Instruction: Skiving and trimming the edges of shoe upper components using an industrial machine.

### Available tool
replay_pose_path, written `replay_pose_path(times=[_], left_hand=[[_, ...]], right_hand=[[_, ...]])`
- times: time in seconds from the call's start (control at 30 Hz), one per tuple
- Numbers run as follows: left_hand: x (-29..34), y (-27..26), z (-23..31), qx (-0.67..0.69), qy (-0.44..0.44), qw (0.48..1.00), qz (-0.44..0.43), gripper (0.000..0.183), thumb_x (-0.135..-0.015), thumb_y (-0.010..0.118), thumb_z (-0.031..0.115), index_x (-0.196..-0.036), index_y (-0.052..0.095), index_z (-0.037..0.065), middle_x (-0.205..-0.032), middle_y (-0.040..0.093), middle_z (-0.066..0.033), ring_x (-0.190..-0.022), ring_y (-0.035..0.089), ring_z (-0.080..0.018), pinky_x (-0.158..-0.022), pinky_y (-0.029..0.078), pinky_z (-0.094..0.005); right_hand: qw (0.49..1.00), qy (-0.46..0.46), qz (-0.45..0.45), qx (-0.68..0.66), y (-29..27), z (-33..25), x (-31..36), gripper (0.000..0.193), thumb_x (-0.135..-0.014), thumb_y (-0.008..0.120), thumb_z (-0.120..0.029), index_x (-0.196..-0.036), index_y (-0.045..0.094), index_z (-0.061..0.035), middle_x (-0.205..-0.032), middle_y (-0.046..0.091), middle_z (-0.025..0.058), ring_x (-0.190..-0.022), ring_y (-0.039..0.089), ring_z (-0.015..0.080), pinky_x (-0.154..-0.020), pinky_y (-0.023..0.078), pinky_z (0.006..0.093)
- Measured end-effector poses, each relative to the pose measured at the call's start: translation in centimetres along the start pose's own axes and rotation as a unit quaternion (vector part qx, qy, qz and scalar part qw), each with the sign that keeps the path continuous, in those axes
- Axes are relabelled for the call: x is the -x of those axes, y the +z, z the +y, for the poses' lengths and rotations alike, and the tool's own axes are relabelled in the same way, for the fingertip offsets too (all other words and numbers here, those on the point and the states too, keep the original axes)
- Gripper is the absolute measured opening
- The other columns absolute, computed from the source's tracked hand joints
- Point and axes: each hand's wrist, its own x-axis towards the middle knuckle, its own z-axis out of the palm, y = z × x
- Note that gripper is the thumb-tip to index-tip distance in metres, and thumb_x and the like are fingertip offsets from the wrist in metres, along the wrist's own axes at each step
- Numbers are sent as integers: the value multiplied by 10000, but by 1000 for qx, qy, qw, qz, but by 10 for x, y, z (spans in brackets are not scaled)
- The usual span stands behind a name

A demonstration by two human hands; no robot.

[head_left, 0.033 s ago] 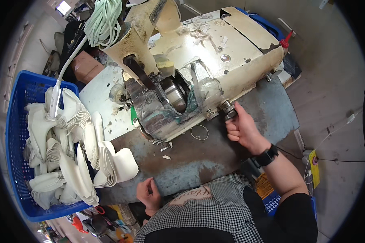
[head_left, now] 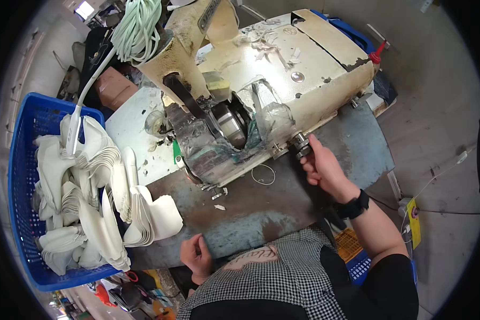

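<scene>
My right hand (head_left: 325,168) is at the front of a worn cream skiving machine (head_left: 320,64), thumb and fingers closed on a ridged metal knob (head_left: 301,145). Left of the knob, a shiny metal drum (head_left: 229,125) shows through the opening in the machine's housing, which is wrapped in torn clear plastic. My left hand (head_left: 196,257) rests at the near table edge, its fingers curled in and nothing visible in them. A thin pale loop (head_left: 263,174) lies on the table between the machine and me.
A blue basket (head_left: 16,176) at the left holds stacked white curved pieces (head_left: 98,208), some overhanging the table (head_left: 250,224). A white lamp neck (head_left: 85,93) bends over it beside a pale green cord bundle (head_left: 137,32). A red-nozzled bottle (head_left: 377,53) stands far right.
My right hand has turned slightly at the knob, its lower fingers shifting and loosening a little. My left hand has stayed in place.
</scene>
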Motion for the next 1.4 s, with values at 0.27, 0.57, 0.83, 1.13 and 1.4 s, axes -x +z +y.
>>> replay_pose_path(times=[0.27, 0.57, 0.83, 1.13, 1.4], left_hand=[[-3, 2, 3, -10, 12, 1000, 3, 78, -841, 653, -3, -895, 676, 48, -643, 486, -46, -502, 446, -158, -477, 343, -286], [0, 2, -1, -21, 12, 1000, -7, 77, -850, 644, -2, -908, 670, 41, -655, 492, -49, -517, 456, -151, -487, 357, -276], [2, 5, -1, -13, -1, 1000, 1, 65, -866, 632, 5, -917, 667, 24, -682, 511, -34, -537, 441, -113, -493, 342, -256], [1, 5, 0, -20, 0, 1000, 6, 70, -852, 649, 12, -909, 671, 47, -658, 494, -41, -520, 435, -144, -490, 340, -276], [0, 6, 1, -20, -10, 1000, 4, 78, -842, 658, 8, -904, 670, 54, -644, 483, -40, -511, 433, -147, -484, 340, -279]], right_hand=[[595, -433, 168, 656, 15, 9, 9, 351, -895, 610, -298, -1040, 493, -1, -871, 586, 180, -730, 631, 355, -624, 545, 428], [644, -465, 231, 562, -12, 10, 6, 354, -899, 634, -340, -941, 503, -13, -831, 565, 175, -724, 621, 359, -622, 531, 424], [935, -252, 66, 241, -6, 10, -9, 421, -934, 591, -428, -824, 491, -35, -552, 427, 59, -458, 484, 210, -431, 413, 313], [999, -1, 1, -40, 5, -3, -1, 453, -993, 427, -484, -818, 511, -75, -513, 366, -8, -394, 330, 122, -374, 305, 305], [510, -519, 196, 657, 14, 15, 6, 339, -913, 584, -326, -1042, 526, -18, -881, 561, 113, -683, 617, 271, -572, 540, 355]])
